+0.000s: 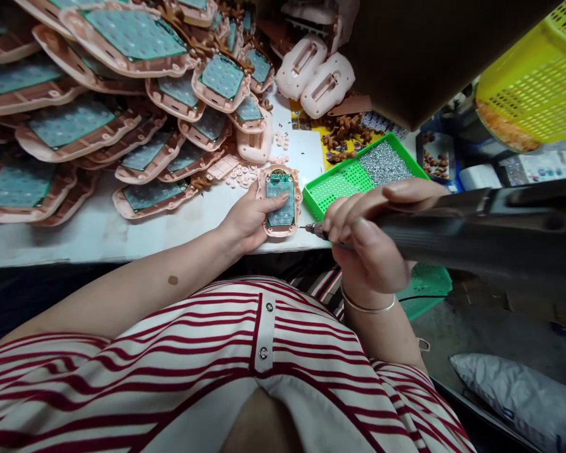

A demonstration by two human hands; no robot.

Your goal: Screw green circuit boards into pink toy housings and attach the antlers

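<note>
My left hand (249, 217) grips a pink plastic housing (290, 231) near the front edge of the table, thumb lying across the green circuit board (281, 204) set inside it. In my right hand (365, 233) is a dark electric screwdriver (481, 229), its fingers wrapped round the body. The screwdriver's bit (311, 228) points left, close to the lower right corner of the housing; whether it touches cannot be made out. Just behind my right hand lies a green perforated tray (332, 185) with many small metal screws (385, 163) heaped at its far end.
Pink housings with boards (132, 34) are piled at the left and back. Two pale shells (327, 85) lie behind the tray, near brown rubbery parts (346, 133). Small pink buttons (245, 175) are scattered beside the pile. A yellow basket (532, 82) stands at the right.
</note>
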